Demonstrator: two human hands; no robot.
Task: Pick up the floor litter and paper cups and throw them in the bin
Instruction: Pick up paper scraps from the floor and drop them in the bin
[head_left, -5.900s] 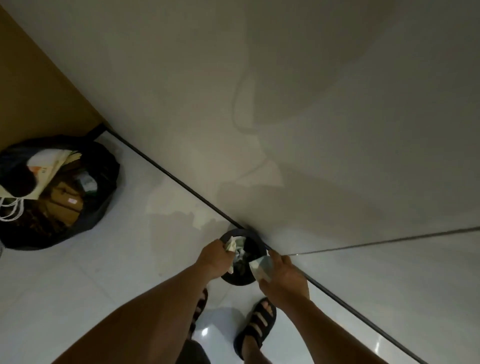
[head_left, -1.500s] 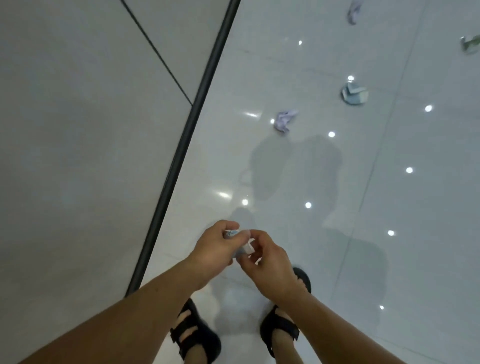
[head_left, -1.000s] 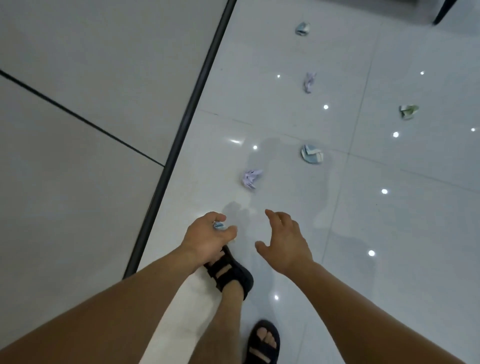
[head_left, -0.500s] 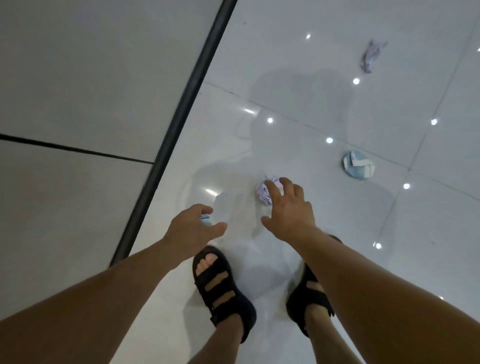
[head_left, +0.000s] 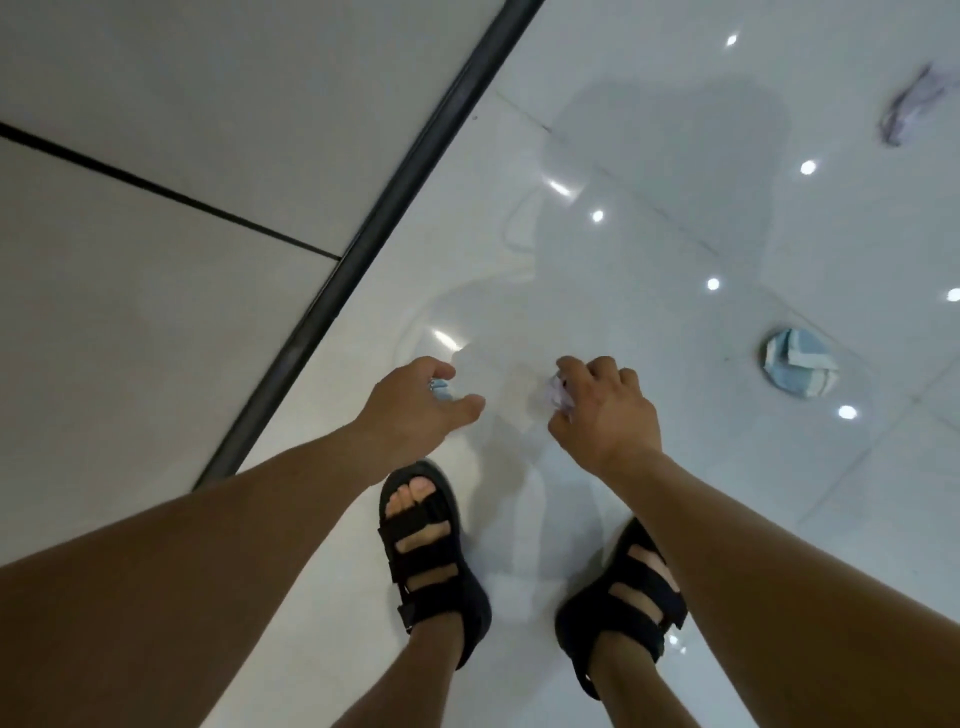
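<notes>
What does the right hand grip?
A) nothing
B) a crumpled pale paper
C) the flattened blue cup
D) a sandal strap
B: the right hand curls its fingers round the crumpled pale paper; the flattened blue cup lies apart, untouched, and the left hand pinches a small bluish scrap.

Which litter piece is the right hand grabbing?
The pale paper wad under the right hand, fingers curled round it. The flattened blue cup and the purple scrap lie untouched further right.
</notes>
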